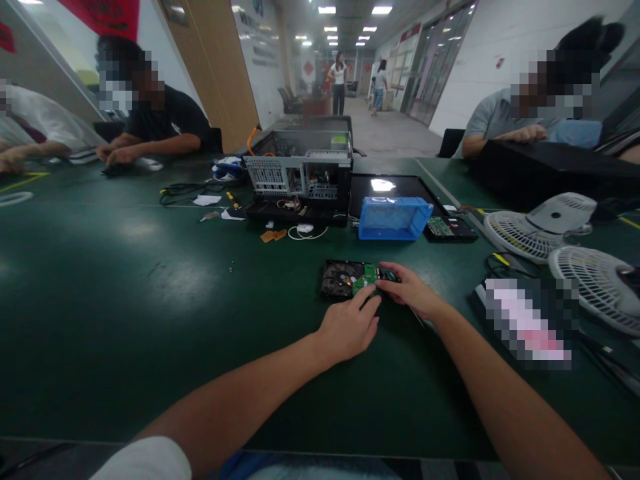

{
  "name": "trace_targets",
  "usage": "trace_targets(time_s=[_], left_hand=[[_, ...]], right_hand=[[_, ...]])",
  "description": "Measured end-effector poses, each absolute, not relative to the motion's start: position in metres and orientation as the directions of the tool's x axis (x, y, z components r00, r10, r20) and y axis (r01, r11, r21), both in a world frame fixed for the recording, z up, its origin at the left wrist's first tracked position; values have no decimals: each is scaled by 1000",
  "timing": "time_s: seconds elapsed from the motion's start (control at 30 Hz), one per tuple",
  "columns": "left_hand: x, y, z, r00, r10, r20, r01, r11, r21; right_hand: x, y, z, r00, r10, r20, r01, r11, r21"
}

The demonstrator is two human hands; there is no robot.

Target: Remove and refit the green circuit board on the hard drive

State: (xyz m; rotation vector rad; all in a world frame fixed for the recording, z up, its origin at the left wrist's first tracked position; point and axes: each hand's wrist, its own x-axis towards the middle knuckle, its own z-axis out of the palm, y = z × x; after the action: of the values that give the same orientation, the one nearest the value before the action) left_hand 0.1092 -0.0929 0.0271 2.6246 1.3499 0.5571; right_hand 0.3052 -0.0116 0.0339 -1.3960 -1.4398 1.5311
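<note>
A hard drive [344, 279] lies on the green table in front of me, its dark metal underside and green circuit board facing up. My left hand [350, 325] rests at the near side of the board, fingertips touching it and fingers slightly apart. At the drive's right end, by the connectors, is my right hand [407, 290] with its fingers closed. It holds what looks like a screwdriver [418, 317], whose thin shaft sticks out below the palm toward me. Most of the handle is hidden by the fingers.
Beyond the drive stand an opened computer case [300, 177] and a blue plastic bin [395, 220]. Another drive [451, 229] lies right of the bin. White fans [533, 227] are at right. Several small screws [231, 267] lie at left. Other people sit across the table.
</note>
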Motion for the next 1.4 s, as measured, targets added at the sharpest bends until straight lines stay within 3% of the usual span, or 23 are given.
trace_targets(time_s=[0.17,0.43,0.87,1.23,1.4], left_hand=[[116,-94,23,480,847,228,824,-524,215],[119,-95,20,500,828,253,824,-545,154],[110,-92,28,364,886,287,872,-432,228],[90,-66,20,251,911,328,898,-346,272],[91,-64,15,73,931,357,892,-221,393]], right_hand=[[304,-13,35,-269,926,-264,174,-223,-959],[295,-12,42,-217,941,-262,342,-178,-923],[304,-6,28,-186,949,-256,462,-146,-875],[312,-11,38,-289,910,-298,465,-139,-874],[312,-11,36,-308,907,-288,459,-123,-880]])
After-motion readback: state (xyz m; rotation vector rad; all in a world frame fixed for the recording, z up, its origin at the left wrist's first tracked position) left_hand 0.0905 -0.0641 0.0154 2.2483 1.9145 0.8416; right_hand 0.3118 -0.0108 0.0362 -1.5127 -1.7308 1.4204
